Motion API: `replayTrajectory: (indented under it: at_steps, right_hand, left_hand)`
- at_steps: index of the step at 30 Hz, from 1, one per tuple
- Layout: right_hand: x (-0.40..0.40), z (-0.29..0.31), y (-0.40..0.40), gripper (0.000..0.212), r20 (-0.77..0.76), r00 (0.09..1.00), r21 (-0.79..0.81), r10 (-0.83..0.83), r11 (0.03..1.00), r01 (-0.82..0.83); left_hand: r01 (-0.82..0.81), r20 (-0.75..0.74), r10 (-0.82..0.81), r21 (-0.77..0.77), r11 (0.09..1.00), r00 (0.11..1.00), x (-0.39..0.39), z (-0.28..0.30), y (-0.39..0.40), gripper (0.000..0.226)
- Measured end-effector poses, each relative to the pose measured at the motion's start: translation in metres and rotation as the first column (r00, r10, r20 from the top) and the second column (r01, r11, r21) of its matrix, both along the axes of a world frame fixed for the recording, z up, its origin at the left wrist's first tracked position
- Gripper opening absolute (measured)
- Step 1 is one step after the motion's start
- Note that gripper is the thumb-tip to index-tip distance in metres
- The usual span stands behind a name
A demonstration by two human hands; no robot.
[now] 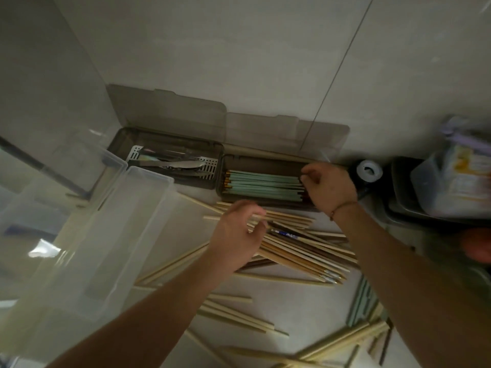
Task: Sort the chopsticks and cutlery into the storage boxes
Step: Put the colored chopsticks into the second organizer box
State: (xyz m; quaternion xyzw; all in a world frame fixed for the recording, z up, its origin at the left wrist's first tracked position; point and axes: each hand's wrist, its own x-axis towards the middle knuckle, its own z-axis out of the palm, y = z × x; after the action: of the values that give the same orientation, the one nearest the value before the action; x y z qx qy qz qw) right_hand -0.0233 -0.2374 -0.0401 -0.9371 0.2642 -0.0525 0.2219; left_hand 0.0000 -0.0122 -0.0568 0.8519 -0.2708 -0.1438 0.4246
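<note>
Right hand [329,187] fingers curled at right end of green chopsticks [263,185] in right storage box [265,162] (grip unclear). Left hand [240,232] pinches wooden chopsticks [300,248] before box. We judge them light, stiff, slippery: take mid-length.

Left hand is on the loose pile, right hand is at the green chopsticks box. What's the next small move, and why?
Probably lift the wooden chopstick the left hand pinches out of the loose pile. The right hand is at the end of the green chopsticks in the box, apparently tidying them, so the left can pick meanwhile.
</note>
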Motion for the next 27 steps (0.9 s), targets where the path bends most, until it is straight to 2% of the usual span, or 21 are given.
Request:
replayTrajectory:
  at_steps: [2, 4, 6, 8, 10, 12, 14, 19, 23, 25, 27]
  right_hand:
    - [-0.041, 0.009, -0.009, 0.012, 0.045, 0.994, 0.077, -0.103, 0.992, 0.099]
    - [-0.092, 0.010, -0.012, 0.006, 0.018, 0.976, 0.110, -0.215, 0.971, 0.212]
    - [-0.144, 0.002, -0.003, 0.019, -0.109, 0.953, 0.111, -0.283, 0.949, 0.295]
    - [-0.186, -0.013, 0.012, 0.021, -0.298, 0.907, 0.059, -0.297, 0.943, 0.328]
    - [-0.213, -0.031, 0.027, 0.023, -0.454, 0.836, -0.007, -0.307, 0.940, 0.341]
    - [-0.224, -0.043, 0.037, 0.035, -0.551, 0.762, -0.075, -0.340, 0.930, 0.360]
    - [-0.223, -0.044, 0.044, 0.041, -0.568, 0.736, -0.105, -0.369, 0.919, 0.380]
    - [-0.209, -0.036, 0.051, 0.036, -0.556, 0.754, -0.189, -0.350, 0.936, 0.296]
    - [-0.201, -0.030, 0.052, 0.035, -0.556, 0.743, -0.201, -0.372, 0.928, 0.314]
    - [-0.202, -0.027, 0.052, 0.036, -0.534, 0.746, -0.134, -0.398, 0.911, 0.390]
    - [-0.205, -0.024, 0.052, 0.034, -0.519, 0.750, 0.042, -0.411, 0.863, 0.503]
  left_hand:
    - [0.079, -0.025, -0.078, 0.034, 0.996, 0.997, -0.018, -0.002, -0.009, 0.016]
    - [0.171, -0.043, -0.169, 0.049, 0.984, 0.985, -0.039, -0.005, -0.019, 0.017]
    - [0.261, -0.014, -0.261, 0.086, 0.961, 0.965, -0.063, -0.010, -0.028, 0.016]
    - [0.355, 0.042, -0.368, 0.183, 0.917, 0.929, -0.087, -0.014, -0.035, 0.018]
    - [0.431, 0.047, -0.458, 0.264, 0.863, 0.888, -0.107, -0.018, -0.040, 0.024]
    - [0.466, 0.025, -0.498, 0.312, 0.828, 0.867, -0.119, -0.020, -0.044, 0.028]
    - [0.478, -0.012, -0.505, 0.343, 0.809, 0.863, -0.127, -0.020, -0.048, 0.028]
    - [0.497, -0.004, -0.541, 0.404, 0.768, 0.841, -0.136, -0.016, -0.045, 0.029]
    - [0.485, -0.007, -0.527, 0.399, 0.778, 0.850, -0.134, -0.015, -0.039, 0.028]
    - [0.482, -0.057, -0.495, 0.350, 0.804, 0.867, -0.132, -0.012, -0.039, 0.025]
    - [0.466, -0.215, -0.419, 0.271, 0.842, 0.882, -0.131, -0.010, -0.040, 0.022]
